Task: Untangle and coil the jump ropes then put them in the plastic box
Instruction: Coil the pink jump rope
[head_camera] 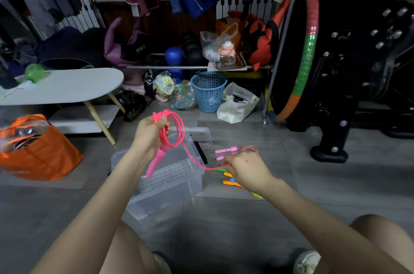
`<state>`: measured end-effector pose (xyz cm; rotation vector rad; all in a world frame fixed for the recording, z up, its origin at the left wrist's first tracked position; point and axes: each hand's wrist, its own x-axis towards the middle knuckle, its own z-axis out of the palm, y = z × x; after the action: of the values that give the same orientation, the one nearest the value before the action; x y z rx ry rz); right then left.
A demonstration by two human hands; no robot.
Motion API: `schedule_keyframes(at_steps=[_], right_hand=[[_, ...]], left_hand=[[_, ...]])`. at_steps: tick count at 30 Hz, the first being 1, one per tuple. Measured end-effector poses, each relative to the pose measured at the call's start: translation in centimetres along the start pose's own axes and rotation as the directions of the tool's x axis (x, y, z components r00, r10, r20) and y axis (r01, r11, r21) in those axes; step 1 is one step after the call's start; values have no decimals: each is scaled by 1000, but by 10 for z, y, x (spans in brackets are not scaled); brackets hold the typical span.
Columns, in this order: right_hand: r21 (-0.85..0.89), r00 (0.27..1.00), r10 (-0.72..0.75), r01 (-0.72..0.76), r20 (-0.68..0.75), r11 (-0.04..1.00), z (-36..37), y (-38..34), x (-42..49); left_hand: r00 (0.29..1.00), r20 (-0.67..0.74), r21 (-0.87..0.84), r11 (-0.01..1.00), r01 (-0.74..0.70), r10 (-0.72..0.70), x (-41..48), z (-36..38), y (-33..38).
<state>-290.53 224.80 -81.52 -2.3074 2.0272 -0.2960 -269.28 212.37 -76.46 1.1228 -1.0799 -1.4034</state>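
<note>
**Coiling the pink rope: hand positions and cord run**

The left hand [150, 130] is closed around the gathered top of the pink jump rope [177, 130]. It holds several round loops upright above the plastic box [165, 193]. One pink handle [155, 163], moulded and tapered, hangs below this fist, over the box opening.

The uncoiled cord leaves the loops and runs down and to the right in a shallow sag to the right hand [244, 167]. Its long axis therefore lies on a diagonal, from upper left to lower right. The right hand's fingers are curled and pinch the cord. It is seen from the back, so the second handle is probably beneath it, but this cannot be confirmed.

The next wrap depends on that diagonal: the right hand must carry the slack up and to the left, to the left fist.

The cord is smooth, thin and glossy, most likely plastic, and holds its curve. The box is clear, rigid and ribbed, and stands on the floor just beside the loose rope handles [230, 180]. The left hand is nearer to the box.
</note>
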Motion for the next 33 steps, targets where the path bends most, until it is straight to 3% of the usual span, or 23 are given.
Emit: schedule_keyframes(at_steps=[3,7,15,24,29,33], right_hand=[[140,981,-157,173,-117,975,-34,-16,10],[275,958,-164,227,-234,934,-65,-29,27],[321,963,-8,98,-270,942,-78,-26,45],[332,963,48,44,-265,942,-82,-17,41],[356,985,-106,148,-136,923,-81,6,36],[359,986,-102,145,-136,922,-68,31,23]], left_hand=[[996,88,135,991,3,-15,-10,9,-9],[945,314,171,984,43,-96,-28,19,-13],[809,529,137,967,216,-256,-50,36,-15],[745,581,-94,882,462,-328,-58,50,-12],[705,654,99,955,279,-274,-56,39,2],[698,670,179,968,178,-253,-50,28,11]])
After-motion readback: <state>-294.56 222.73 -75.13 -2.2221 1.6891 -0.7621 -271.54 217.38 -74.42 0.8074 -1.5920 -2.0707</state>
